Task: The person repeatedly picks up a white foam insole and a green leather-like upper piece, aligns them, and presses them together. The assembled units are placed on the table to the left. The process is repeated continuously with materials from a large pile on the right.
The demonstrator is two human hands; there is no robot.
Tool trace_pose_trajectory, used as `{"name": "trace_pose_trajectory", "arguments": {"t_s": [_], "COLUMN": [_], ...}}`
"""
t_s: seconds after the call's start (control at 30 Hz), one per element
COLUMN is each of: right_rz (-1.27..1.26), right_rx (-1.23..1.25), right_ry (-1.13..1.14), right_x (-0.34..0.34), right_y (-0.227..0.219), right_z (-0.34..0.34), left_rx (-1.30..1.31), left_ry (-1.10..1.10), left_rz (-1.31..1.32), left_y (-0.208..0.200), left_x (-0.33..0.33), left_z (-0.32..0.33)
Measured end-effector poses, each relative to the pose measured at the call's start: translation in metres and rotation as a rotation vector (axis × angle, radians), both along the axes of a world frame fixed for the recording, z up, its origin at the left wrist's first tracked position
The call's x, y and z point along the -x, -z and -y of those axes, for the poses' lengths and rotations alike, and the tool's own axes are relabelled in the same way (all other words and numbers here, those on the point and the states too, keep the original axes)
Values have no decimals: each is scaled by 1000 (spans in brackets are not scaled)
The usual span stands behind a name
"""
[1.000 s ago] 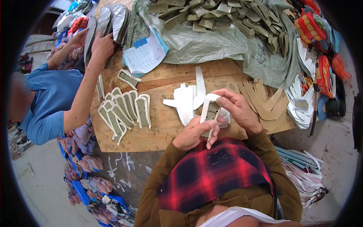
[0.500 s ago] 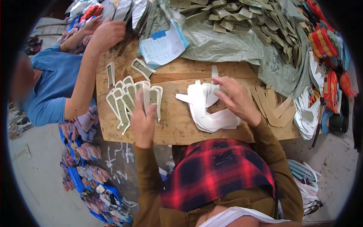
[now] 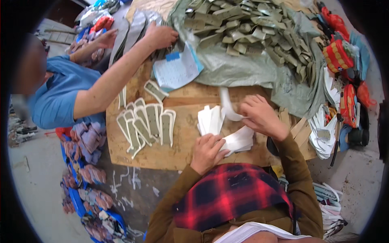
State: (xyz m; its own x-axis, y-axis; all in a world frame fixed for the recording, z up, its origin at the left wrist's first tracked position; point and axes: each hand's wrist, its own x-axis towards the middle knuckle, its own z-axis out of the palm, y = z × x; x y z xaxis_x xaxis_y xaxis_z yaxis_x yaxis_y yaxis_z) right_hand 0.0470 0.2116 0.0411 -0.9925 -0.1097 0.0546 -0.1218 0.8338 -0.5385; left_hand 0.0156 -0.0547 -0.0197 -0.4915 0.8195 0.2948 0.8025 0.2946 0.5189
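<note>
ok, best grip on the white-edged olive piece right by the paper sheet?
I'd pinch the white-edged olive piece at mid-length, across its two long edges, coming from the lower left: it's long and narrow, lies slantwise, tabletop shows along that edge, and the paper sheet crowds its upper right.

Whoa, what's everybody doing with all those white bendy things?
The person wearing the camera has their left hand resting on a stack of white pieces, while their right hand holds one curved white piece by its near end. To the left, green pieces with white edging lie grouped on the wooden table. Plain green pieces are heaped at the back. A co-worker in a blue shirt reaches over beside some grey sheets.
</note>
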Motion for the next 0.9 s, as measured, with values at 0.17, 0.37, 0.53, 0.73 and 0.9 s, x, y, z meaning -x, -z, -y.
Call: {"name": "trace_pose_trajectory", "arguments": {"t_s": [0.17, 0.37, 0.53, 0.73, 0.9], "right_rz": [225, 70, -288, -536, -502], "right_rx": [496, 365, 332, -466, -5], "right_ry": [209, -71, 169, 248, 505], "right_x": [-15, -6, 62, 168, 164], "right_y": [-61, -53, -52, 26, 13], "right_z": [-7, 16, -35, -137, -125], "left_rx": [-195, -532, -703, -796, -867], "left_ry": [-24, -181, -253, -337, -338], "left_rz": [457, 1434, 1532, 1587, 1679], "left_y": [-40, -57, -57, -71, -66], "left_x": [6, 18, 39, 54, 48], "left_z": [-16, -65, -47, -22, -11]}}
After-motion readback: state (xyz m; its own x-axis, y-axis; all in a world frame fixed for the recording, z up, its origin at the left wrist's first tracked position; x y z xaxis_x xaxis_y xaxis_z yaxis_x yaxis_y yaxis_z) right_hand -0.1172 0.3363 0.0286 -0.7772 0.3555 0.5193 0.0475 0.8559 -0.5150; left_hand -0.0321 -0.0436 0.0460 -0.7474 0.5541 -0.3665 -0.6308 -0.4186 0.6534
